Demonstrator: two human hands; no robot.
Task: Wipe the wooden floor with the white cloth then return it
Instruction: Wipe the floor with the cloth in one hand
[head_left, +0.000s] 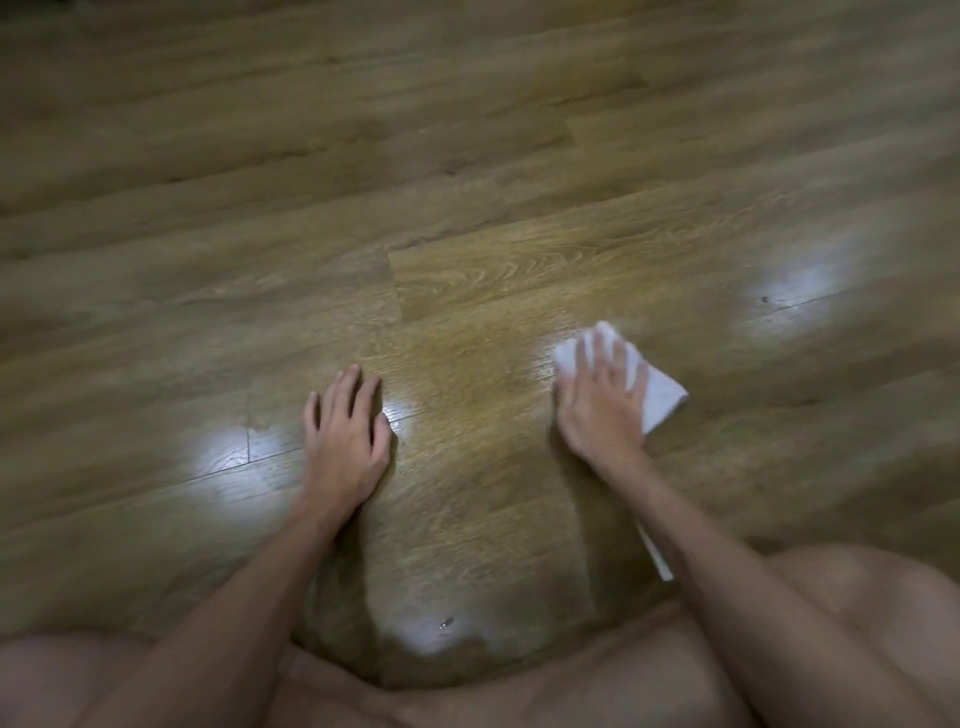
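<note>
The wooden floor (467, 270) of brown planks fills the view. A folded white cloth (660, 397) lies flat on it at the right. My right hand (597, 395) rests on top of the cloth with fingers spread, pressing it to the floor and hiding its middle. My left hand (345, 436) is planted flat on the bare floor to the left, fingers apart, holding nothing. Both forearms reach in from the bottom of the frame.
My bare knees (857, 597) are at the bottom edge, on either side. A thin white strip (657, 556) shows beside my right forearm. Bright light reflections (228, 457) shine on the planks. A small speck (445, 622) lies near my legs.
</note>
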